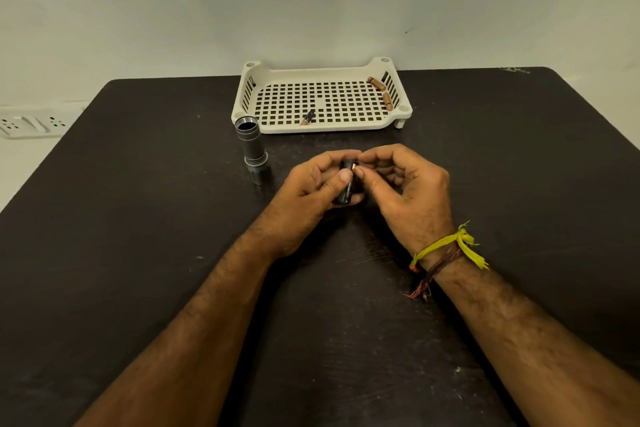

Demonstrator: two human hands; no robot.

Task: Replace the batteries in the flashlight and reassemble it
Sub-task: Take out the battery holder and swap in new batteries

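Both hands meet over the worktop (pixel 138 218); our left hand (pixel 311 184) grips the battery holder (pixel 347 189); our right hand (pixel 403 191) pinches a battery (pixel 354 166) at its top. We think the cell may go in reversed or slip out, because fingers hide its ends.

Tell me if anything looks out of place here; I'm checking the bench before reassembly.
Nothing is damaged or spilled. The flashlight body stands open-ended on the table, beside the tray rather than in it. One battery lies apart from the two brown ones.

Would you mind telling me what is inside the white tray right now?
The white tray holds three batteries: a black and copper battery near the front and two copper-coloured batteries along its right wall. Nothing covers the tray.
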